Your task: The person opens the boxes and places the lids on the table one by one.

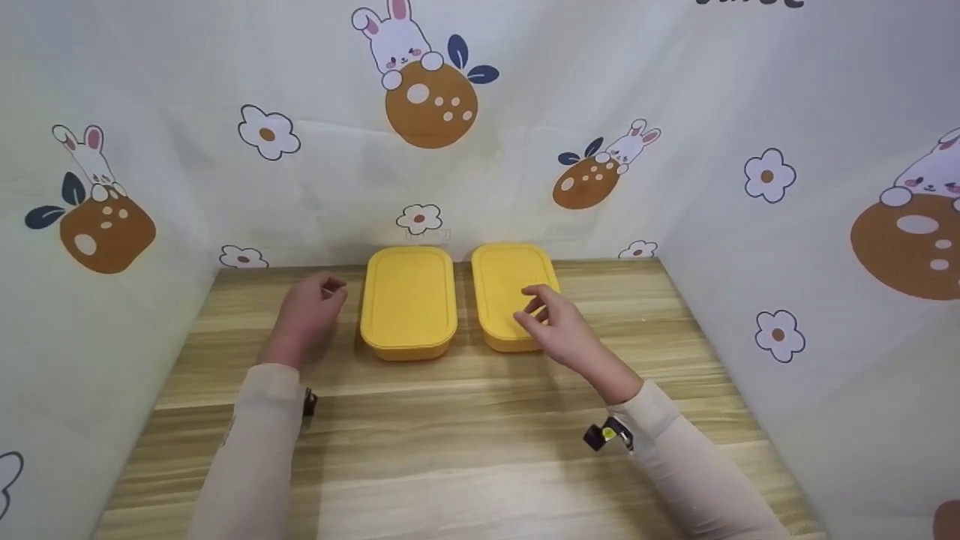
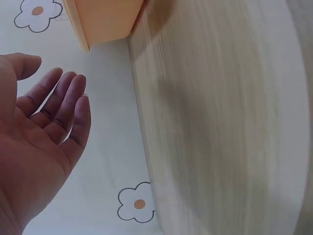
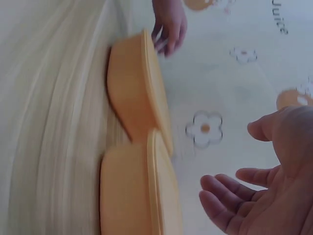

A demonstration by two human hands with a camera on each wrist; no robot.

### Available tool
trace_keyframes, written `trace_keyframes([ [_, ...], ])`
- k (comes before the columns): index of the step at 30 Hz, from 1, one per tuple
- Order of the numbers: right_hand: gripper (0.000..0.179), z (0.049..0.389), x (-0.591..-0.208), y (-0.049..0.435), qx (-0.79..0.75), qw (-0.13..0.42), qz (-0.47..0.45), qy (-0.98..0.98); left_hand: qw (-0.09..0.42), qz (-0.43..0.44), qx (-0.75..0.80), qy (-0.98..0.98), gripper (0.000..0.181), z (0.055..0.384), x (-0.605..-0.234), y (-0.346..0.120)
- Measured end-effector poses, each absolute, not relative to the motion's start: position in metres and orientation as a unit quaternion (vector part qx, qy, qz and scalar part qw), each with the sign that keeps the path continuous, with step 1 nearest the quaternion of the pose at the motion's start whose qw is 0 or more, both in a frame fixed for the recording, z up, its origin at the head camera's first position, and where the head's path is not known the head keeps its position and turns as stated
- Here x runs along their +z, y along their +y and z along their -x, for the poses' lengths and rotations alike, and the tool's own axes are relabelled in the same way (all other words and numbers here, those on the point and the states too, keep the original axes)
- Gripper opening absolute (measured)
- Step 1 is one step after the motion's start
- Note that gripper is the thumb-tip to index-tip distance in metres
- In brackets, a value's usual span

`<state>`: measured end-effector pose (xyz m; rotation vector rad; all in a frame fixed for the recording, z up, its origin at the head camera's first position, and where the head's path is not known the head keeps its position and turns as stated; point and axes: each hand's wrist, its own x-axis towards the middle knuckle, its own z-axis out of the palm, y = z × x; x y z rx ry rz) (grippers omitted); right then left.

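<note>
Two yellow lidded food containers stand side by side at the back of the wooden table: a left container and a right container, with a narrow gap between them. Both lids are on, so the insides are hidden. My left hand hovers to the left of the left container, apart from it, its fingers loosely bent around nothing. Over the right part of the right container hangs my right hand, thumb and fingers spread and holding nothing. In the right wrist view that hand is above the lid level, palm bare.
A pale cloth wall with rabbits, oranges and flowers rises right behind the containers, and similar cloth encloses both sides. The wood-grain table reaches toward me. Each sleeve carries a small dark camera at the wrist.
</note>
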<state>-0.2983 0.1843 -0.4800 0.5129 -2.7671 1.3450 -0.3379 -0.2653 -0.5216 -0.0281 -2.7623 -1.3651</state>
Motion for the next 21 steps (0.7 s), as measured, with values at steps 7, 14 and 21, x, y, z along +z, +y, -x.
trace_keyframes([
  [7,0.050,0.280,-0.484,0.131,0.433,-0.042,-0.167,-0.885,0.025,0.009,-0.468,-0.883,0.037,0.354,-0.527,-0.262],
  [14,0.074,0.278,-0.496,0.094,0.471,-0.086,-0.145,-0.866,-0.005,-0.027,-0.490,-0.871,0.040,0.369,-0.532,-0.256],
  [21,0.088,0.283,-0.517,0.068,0.544,-0.089,-0.120,-0.826,-0.022,-0.050,-0.530,-0.846,0.045,0.381,-0.534,-0.247],
])
